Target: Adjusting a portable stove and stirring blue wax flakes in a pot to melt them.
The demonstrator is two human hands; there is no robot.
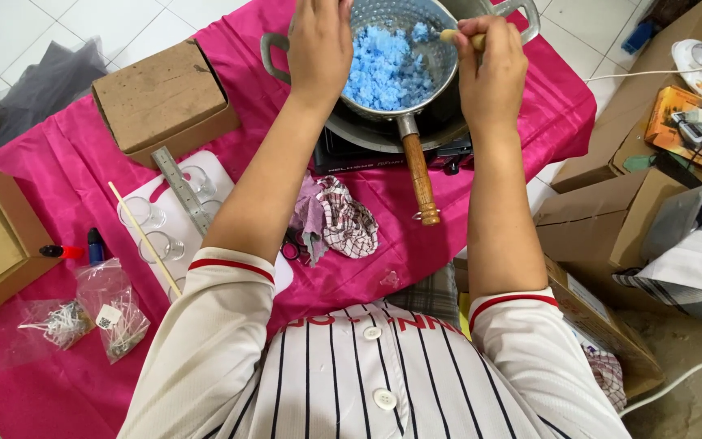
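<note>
Grip status: right hand is closed around a pale wooden stick, its tip resting in the blue crumbly mass. Left hand rests on the rim of the metal saucepan; whether its fingers actually clamp the rim cannot be told. Saucepan sits inside a larger pot on a portable stove, its wooden handle pointing toward the person.

Hazards, judged:
1. Bare fingers on a heated rim risk a burn.
2. Vigorous stirring may throw blue material onto the pink cloth.
3. A forearm may knock the protruding handle and tip the saucepan.
</note>
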